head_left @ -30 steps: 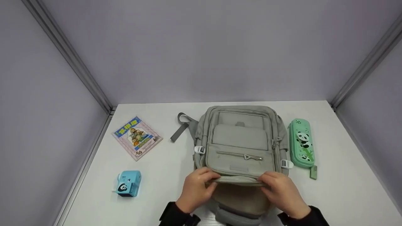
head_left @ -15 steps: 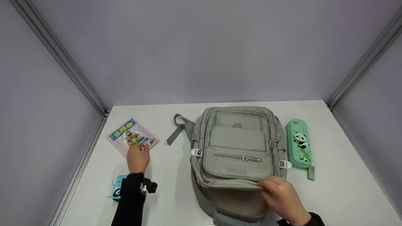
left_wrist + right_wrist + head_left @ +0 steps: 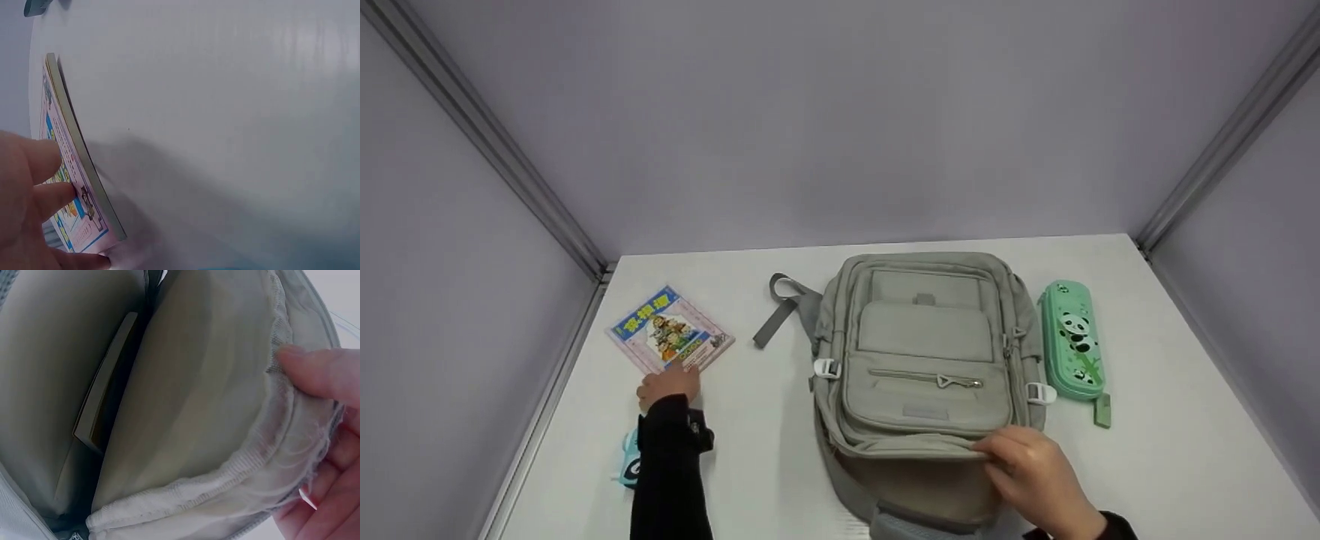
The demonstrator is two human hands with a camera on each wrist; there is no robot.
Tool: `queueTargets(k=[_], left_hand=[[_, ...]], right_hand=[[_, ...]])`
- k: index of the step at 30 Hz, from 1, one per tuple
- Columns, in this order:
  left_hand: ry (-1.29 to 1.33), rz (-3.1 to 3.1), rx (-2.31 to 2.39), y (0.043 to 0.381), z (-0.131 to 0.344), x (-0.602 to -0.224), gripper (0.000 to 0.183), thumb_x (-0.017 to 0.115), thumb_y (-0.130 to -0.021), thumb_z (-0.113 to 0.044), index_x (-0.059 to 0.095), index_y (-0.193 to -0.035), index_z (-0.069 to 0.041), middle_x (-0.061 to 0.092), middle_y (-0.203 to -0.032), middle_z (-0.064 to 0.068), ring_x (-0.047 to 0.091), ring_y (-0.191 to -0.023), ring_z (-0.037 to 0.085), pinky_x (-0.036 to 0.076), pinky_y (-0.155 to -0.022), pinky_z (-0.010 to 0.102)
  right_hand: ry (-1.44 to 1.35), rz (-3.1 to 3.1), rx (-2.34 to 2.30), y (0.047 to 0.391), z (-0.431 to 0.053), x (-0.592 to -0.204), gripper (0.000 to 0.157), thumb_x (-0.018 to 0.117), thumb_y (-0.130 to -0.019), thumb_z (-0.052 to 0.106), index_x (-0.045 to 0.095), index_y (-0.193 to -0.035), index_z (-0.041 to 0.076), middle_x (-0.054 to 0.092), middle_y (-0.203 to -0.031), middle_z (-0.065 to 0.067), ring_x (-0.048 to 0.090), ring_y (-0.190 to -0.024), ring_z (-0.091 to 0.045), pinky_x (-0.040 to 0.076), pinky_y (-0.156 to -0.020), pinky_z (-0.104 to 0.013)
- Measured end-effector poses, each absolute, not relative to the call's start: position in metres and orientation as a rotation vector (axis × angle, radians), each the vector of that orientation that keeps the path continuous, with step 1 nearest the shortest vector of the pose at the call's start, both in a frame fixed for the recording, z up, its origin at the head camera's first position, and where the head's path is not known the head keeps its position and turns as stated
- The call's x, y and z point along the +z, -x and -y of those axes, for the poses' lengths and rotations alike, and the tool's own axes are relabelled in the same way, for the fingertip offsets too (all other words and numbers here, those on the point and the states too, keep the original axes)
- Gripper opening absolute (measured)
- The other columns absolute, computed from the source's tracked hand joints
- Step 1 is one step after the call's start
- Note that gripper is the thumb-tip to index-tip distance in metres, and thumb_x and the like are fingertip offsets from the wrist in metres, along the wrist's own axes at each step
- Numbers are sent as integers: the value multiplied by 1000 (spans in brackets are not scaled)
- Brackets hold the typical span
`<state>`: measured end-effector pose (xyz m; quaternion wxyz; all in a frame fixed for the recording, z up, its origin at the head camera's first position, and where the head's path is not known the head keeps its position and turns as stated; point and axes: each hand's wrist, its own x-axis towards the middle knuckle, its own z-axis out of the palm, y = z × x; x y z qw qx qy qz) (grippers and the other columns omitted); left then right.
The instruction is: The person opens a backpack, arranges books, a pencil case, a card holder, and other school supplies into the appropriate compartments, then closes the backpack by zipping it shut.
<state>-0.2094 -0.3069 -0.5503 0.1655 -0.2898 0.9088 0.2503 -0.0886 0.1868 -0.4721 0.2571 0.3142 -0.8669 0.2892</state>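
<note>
My left hand (image 3: 669, 384) is at the near corner of a thin book (image 3: 679, 330) with a pink-bordered, cartoon cover, lying on the white table. In the left wrist view, spread fingers (image 3: 56, 197) lie over the cover and reach toward its edge; they are not curled round it. A grey-green backpack (image 3: 926, 330) lies front side up, its main opening toward me. My right hand (image 3: 1035, 476) pinches the edge of that opening between thumb and fingers, holding it up. Inside the backpack, the right wrist view shows a book (image 3: 107, 382) standing along the back wall.
A light blue pencil sharpener (image 3: 631, 459) with a panda print sits at the left, partly hidden by my left sleeve. Right of the backpack lies a green panda pencil case (image 3: 1074, 341). A loose strap (image 3: 776, 322) extends left from the backpack. Grey walls surround the table.
My left hand has let go of the backpack's opening and moved left to the book, most recently drawing back to its near corner. The right hand keeps its hold on the edge.
</note>
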Motion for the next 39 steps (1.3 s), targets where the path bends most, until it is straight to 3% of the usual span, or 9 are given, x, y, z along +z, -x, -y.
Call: queueTargets(k=[5,11,14,20,23,26,30,35,39], left_hand=[[1099,-2638,792,218,301,-551,46,50,-100,-24,57,-127,12,53,-123,38,50,-116,50,46,-97,56],[1323,-2574,719,226,305,-550,41,53,-93,-18,60,-117,15,60,-114,30,53,-103,37,48,-90,43],[1359,-2516,744,226,309,-554,49,56,-91,-24,55,-123,13,60,-117,30,53,-106,38,47,-93,43],[1411,-2399,898,228,315,-563,73,60,-91,-32,28,-141,11,52,-127,36,51,-116,43,45,-99,46],[1376,-2412,842,230,318,-566,71,61,-92,-35,33,-136,13,53,-124,34,53,-111,41,47,-92,44],[1295,-2468,756,229,322,-567,62,59,-93,-35,47,-125,18,57,-118,31,53,-103,38,48,-84,40],[1255,-2503,871,225,326,-563,46,55,-92,-20,57,-119,17,61,-116,31,54,-95,34,49,-83,39],[1303,-2476,1186,217,327,-547,47,51,-91,-8,48,-131,17,58,-127,33,60,-106,36,52,-94,45],[1225,-2458,1325,210,324,-529,54,49,-94,-8,35,-142,14,50,-135,33,59,-108,35,55,-92,42]], right_hand=[[-872,2336,777,89,-189,-473,43,77,-56,-15,71,-81,19,68,-79,10,61,-72,-8,46,-70,-19],[-877,2331,782,90,-187,-474,44,76,-55,-16,72,-81,19,68,-79,10,61,-71,-8,46,-70,-19],[-877,2333,790,90,-186,-474,44,75,-55,-16,73,-81,19,69,-78,10,62,-71,-8,46,-69,-18],[-872,2337,806,90,-188,-474,44,76,-55,-16,73,-82,19,68,-79,10,61,-71,-8,46,-69,-18],[-873,2345,803,90,-188,-473,44,76,-56,-16,73,-82,19,68,-79,10,61,-72,-8,46,-70,-17],[-873,2366,800,89,-187,-473,43,76,-57,-16,72,-83,19,68,-80,10,62,-72,-7,46,-70,-16],[-865,2398,819,87,-188,-472,43,76,-59,-15,74,-84,19,69,-81,10,63,-74,-8,46,-72,-15],[-816,2417,816,87,-187,-470,43,76,-59,-15,74,-84,19,69,-80,10,64,-72,-7,46,-70,-14],[-768,2389,825,91,-186,-469,44,75,-58,-17,75,-85,18,70,-78,8,64,-69,-8,46,-66,-15]])
